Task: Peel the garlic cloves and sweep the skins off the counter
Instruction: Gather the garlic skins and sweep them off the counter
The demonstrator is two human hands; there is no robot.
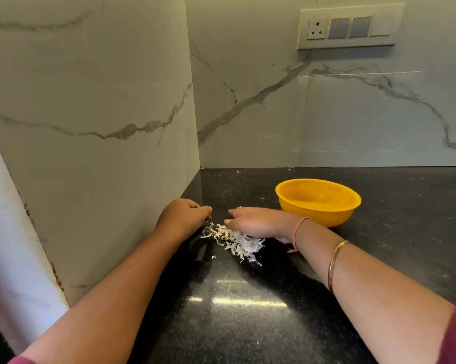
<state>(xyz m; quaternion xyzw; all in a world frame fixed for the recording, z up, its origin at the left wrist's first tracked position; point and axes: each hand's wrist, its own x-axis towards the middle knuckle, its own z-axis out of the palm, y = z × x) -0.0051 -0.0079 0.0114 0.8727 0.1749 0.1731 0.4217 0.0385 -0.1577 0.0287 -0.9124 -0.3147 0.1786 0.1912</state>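
Note:
A heap of white garlic skins [237,241] lies on the black counter [247,311] near the left wall. My right hand [258,223] lies flat on its edge just behind the heap, fingers straight and pointing left, its side touching the skins. My left hand [183,215] sits at the heap's left end with its fingers loosely curled downward to the counter; I see nothing held in it. No garlic cloves are visible.
A yellow plastic bowl [318,203] stands on the counter behind my right wrist; its inside looks bare from here. Marble walls close the left side and back. A switch panel [350,27] is on the back wall. A few stray skin flecks dot the counter.

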